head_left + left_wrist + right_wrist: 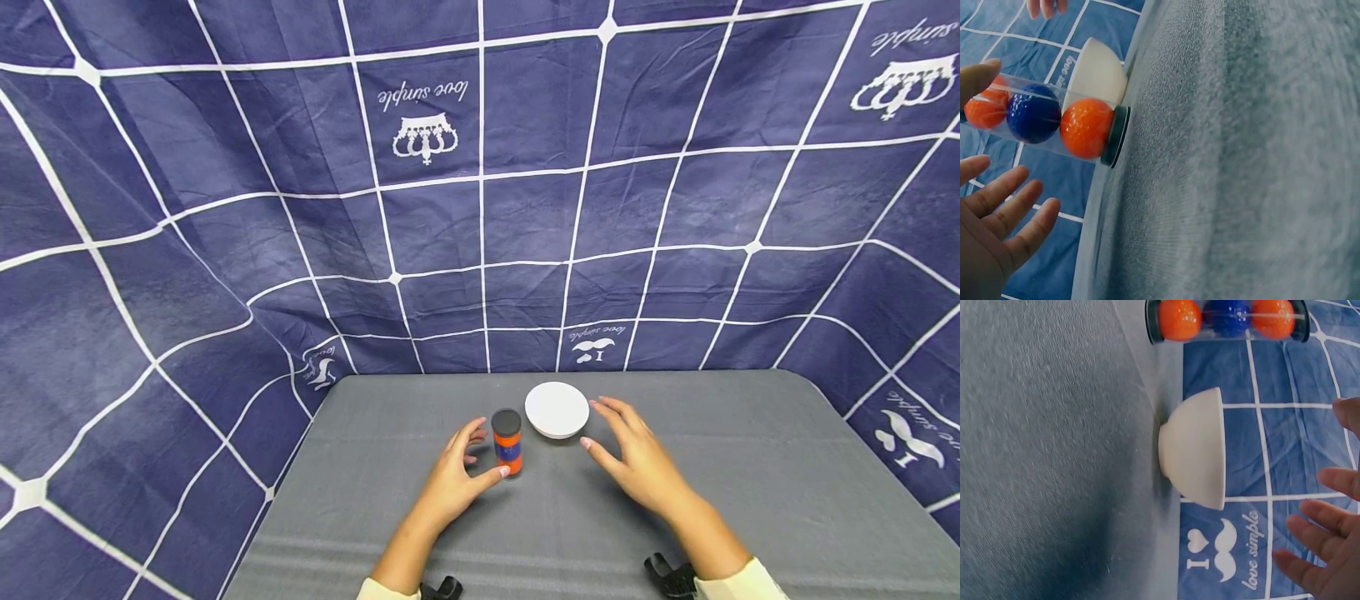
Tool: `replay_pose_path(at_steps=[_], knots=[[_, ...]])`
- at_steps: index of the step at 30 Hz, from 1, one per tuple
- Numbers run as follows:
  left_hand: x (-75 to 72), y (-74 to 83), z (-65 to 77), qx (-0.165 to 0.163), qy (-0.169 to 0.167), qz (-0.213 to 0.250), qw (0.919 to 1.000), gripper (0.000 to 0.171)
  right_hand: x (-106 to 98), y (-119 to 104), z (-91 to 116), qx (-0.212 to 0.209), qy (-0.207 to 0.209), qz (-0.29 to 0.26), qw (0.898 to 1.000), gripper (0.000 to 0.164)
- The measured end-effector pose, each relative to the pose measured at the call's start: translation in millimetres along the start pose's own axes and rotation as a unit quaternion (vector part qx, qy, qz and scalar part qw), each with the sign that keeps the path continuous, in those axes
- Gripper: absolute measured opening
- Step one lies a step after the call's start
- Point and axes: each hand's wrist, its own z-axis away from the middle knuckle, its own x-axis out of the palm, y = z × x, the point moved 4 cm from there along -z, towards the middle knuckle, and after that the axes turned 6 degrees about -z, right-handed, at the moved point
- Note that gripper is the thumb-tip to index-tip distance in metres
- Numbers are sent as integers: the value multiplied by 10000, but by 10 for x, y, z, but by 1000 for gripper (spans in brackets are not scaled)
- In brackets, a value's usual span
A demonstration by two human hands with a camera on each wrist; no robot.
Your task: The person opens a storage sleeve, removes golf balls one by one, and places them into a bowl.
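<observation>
A clear tube of balls [507, 446] with dark end caps stands upright on the grey table. Inside it the left wrist view shows two orange balls and a blue ball [1034, 114] between them. My left hand [453, 482] is spread around the tube's left and near sides, thumb and fingers apart and not gripping it. A white bowl [557, 410] sits upright just behind and right of the tube. To the bowl's right, my right hand [636, 454] is held with fingers spread, fingertips close to the rim and nothing in its grasp.
The grey cloth-covered table [360, 483] spreads around both things. A blue curtain [525, 217] with white grid lines hangs behind it and along both sides. Dark straps [670, 577] sit at the wrists, beside pale sleeves.
</observation>
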Motion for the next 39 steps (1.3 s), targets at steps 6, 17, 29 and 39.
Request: replay_pose_path(at_steps=[6, 17, 29, 39], knots=[[25, 27, -3, 20, 4, 80, 10000, 80, 48, -78, 29, -147, -53, -20, 9999, 54], [179, 59, -32, 42, 35, 123, 9999, 67, 119, -235, 57, -233, -121, -234, 9994, 45], [286, 64, -88, -353, 664, 582, 9955, 52, 216, -396, 58, -505, -210, -323, 9980, 41], [279, 126, -58, -83, 841, 383, 9957, 50, 241, -438, 27, -597, -222, -411, 9971, 43]])
